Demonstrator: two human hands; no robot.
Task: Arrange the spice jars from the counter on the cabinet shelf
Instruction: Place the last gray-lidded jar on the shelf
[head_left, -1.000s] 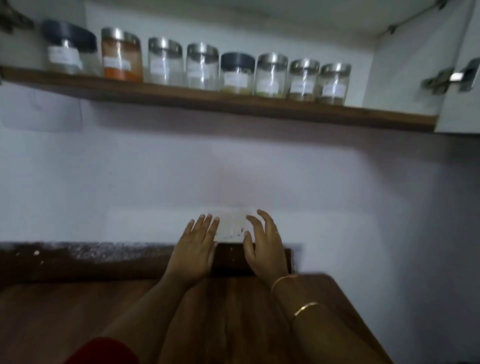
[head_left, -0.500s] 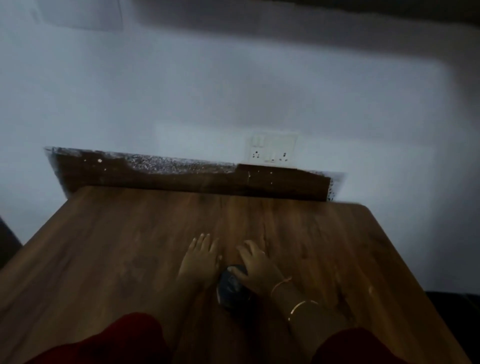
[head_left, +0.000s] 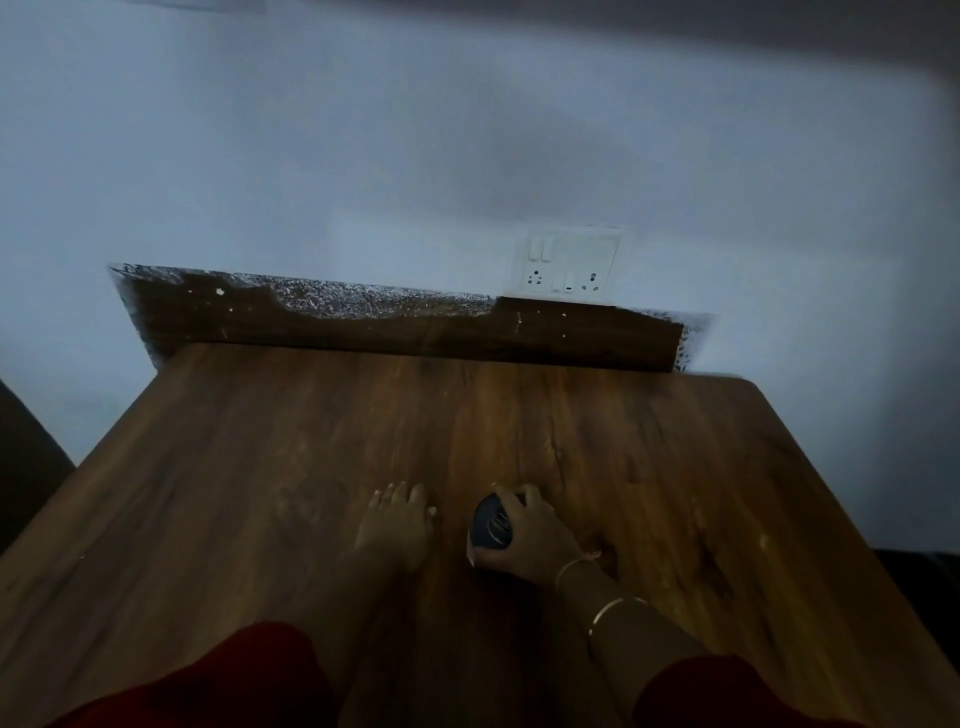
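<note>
A spice jar with a dark lid (head_left: 491, 524) stands on the wooden counter (head_left: 260, 493), near its front middle. My right hand (head_left: 527, 540) wraps round the jar from the right, fingers curled over the lid's far edge and thumb at its near side. My left hand (head_left: 396, 525) lies flat on the counter just left of the jar, fingers straight, apart from it. The cabinet shelf is out of view above.
A dark backsplash strip (head_left: 363, 327) runs along the counter's far edge under the white wall. A white switch and socket plate (head_left: 569, 265) sits on the wall at the back right. The counter's right edge falls away at the right.
The view dropped from the shelf with its row of jars to the counter. My hands came down from near the wall, and my right hand closed round the dark-lidded jar.
</note>
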